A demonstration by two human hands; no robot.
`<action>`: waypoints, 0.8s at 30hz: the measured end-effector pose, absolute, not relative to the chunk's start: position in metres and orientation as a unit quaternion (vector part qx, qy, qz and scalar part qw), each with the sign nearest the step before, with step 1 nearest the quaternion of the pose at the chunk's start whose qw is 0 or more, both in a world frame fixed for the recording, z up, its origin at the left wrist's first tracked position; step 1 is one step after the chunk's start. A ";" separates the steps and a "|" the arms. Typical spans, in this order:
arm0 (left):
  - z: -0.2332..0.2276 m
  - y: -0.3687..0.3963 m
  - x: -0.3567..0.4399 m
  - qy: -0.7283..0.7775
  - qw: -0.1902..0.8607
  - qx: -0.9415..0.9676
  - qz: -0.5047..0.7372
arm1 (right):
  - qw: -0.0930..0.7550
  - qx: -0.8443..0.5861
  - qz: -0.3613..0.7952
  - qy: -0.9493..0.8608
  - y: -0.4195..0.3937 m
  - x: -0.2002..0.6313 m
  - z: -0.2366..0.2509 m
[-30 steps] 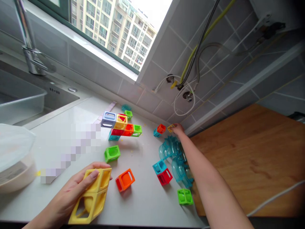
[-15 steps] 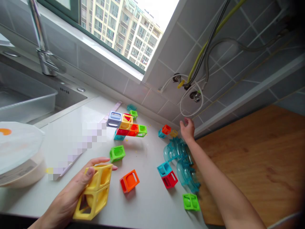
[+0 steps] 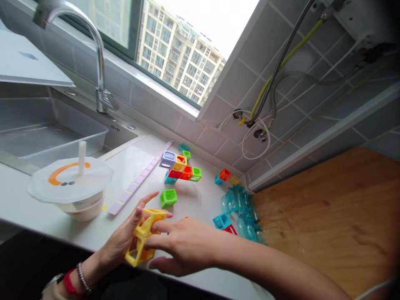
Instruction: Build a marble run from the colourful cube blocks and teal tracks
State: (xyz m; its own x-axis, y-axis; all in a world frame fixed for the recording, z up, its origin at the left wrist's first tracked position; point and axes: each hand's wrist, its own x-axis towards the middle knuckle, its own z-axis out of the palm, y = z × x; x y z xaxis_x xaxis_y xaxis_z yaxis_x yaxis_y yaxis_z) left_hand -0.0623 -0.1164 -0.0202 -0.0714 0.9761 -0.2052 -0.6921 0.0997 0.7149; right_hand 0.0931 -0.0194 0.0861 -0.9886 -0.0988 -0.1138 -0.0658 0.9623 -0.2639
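Both hands meet at the near edge of the counter [image 3: 200, 266]. The left hand [image 3: 123, 243] cups the yellow block [image 3: 143, 237] from the left, thumb and fingers wrapped on its frame, index finger lifted and pointing away. The right hand [image 3: 181, 246] comes across from the right, fingers stretched out and slightly apart, fingertips touching the top of the yellow block, thumb low beneath; whether it truly grips, I cannot tell. The block sits tilted between the two hands, just above the counter's front edge.

Just beyond the hands lies a green cube [image 3: 168, 198], alone on the white surface. Further back stands a small stack [image 3: 179, 166] of joined cubes: grey, yellow, red, orange, green, teal. To its right, near the wall, a red cube [image 3: 224, 174] touches a teal one, with a small yellow piece [image 3: 234, 180] just beside them. Clear teal tubes [image 3: 242, 208] curl along the edge of the wooden board [image 3: 328, 216], and a teal cube [image 3: 222, 221] with a red one touching it sits just left of them, partly hidden by the right forearm.

On the left, a lidded cup [image 3: 71, 187] with a white straw stands near the sink [image 3: 46, 133], tap [image 3: 93, 54] arching above. A lilac strip [image 3: 140, 177] runs diagonally between cup and stack.
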 end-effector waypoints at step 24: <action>-0.034 -0.109 -0.064 0.328 0.660 0.334 0.588 | 0.185 0.148 -0.755 0.611 -0.001 0.109 0.077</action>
State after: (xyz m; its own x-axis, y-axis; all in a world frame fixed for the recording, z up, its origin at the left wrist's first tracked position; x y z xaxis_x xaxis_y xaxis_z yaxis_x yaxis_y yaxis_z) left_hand -0.0644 -0.1092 -0.0335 0.0944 0.9947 -0.0402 -0.5567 0.0862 0.8262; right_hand 0.1090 -0.0010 0.0768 -0.8880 -0.0980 -0.4493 0.4598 -0.1853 -0.8685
